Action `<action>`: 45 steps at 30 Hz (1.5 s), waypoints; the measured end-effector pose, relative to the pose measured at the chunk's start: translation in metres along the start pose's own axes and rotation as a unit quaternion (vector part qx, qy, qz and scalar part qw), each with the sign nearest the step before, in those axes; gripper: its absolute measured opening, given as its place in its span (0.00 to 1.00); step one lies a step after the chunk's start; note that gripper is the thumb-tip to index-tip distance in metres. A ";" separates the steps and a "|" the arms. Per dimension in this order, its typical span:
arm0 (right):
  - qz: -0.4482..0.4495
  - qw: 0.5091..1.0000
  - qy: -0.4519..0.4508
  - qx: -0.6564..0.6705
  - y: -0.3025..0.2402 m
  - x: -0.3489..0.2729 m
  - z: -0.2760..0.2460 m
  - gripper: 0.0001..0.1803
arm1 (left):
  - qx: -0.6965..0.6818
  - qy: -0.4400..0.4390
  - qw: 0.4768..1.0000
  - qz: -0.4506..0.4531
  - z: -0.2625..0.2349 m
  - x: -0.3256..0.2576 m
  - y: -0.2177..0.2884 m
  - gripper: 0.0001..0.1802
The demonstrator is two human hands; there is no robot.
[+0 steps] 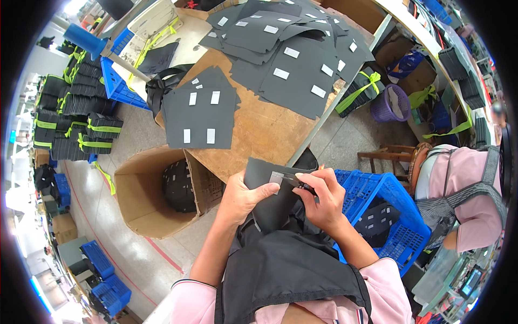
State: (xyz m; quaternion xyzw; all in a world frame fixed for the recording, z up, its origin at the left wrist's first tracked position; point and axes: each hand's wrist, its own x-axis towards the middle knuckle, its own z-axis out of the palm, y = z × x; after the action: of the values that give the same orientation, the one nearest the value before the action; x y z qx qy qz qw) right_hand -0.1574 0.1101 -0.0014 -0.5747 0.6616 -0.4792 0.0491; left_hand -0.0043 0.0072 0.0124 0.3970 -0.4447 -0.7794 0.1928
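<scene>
My left hand (pixel 237 197) is closed on a dark grey sheet panel (pixel 272 210) above my lap. Its thumb presses beside a pale rectangular patch (pixel 275 177) on the panel. In my right hand (pixel 325 195), pinched between thumb and fingers, is a small dark tool (pixel 307 187) that looks like thread snips. Its thin tip reaches to the edge of the patch. The fingers partly hide the tool. On the wooden table (pixel 264 127) just ahead lie a smaller stack of similar panels (pixel 199 119) at left and a large loose pile (pixel 297 65) at right.
An open cardboard box (pixel 137 189) with dark panels inside stands at my left. By my right side is a blue crate (pixel 399 237) holding more panels. A purple basket (pixel 391 102) and a wooden stool (pixel 394 156) are farther right, near a seated person (pixel 458 189). Tied bundles (pixel 81 86) stand far left.
</scene>
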 end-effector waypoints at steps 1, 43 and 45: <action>0.001 1.000 0.012 0.012 0.000 0.000 -0.001 0.15 | 0.003 -0.001 1.000 -0.008 0.001 0.000 0.001 0.19; 0.017 0.999 -0.040 -0.026 0.015 -0.001 0.003 0.16 | -0.058 0.109 0.992 0.001 0.007 0.016 -0.017 0.17; 0.014 0.999 -0.028 -0.015 0.019 0.001 0.005 0.15 | -0.038 0.126 0.991 0.011 0.004 0.019 -0.019 0.16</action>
State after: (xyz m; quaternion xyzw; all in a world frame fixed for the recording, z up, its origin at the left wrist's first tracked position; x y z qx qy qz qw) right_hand -0.1679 0.1038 -0.0162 -0.5792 0.6752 -0.4520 0.0661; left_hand -0.0182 0.0076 -0.0112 0.4797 -0.3915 -0.7371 0.2708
